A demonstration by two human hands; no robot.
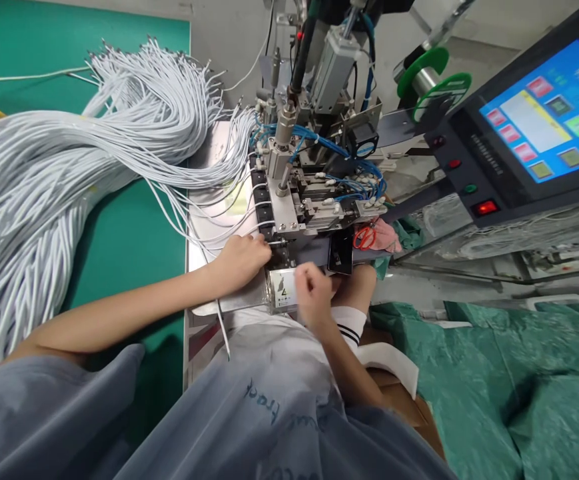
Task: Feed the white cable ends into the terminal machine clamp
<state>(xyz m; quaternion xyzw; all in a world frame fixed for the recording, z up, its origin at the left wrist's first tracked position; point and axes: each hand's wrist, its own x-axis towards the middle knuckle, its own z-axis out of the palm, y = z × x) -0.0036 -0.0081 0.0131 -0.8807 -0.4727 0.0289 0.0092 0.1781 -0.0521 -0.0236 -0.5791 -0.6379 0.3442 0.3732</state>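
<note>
My left hand point(242, 263) is closed at the front left edge of a cable-processing machine point(282, 200). Its curled fingertips are against the machine, and what they hold is hidden. Several white cables point(229, 217) run from a large bundle into the black slots just beyond this hand. One cable end point(223, 327) hangs down below my left wrist. My right hand point(314, 290) is curled closed and slightly blurred, beside a clear box with a white label point(284, 288). Whatever is in its fingers, if anything, cannot be made out.
The thick white cable bundle point(119, 133) lies across a green tabletop point(124, 247) at left. A lit control screen point(554, 113) and a green wire spool point(426, 80) stand at right. Red-handled scissors point(365, 237) and a dark phone-like slab point(340, 253) lie near the machine.
</note>
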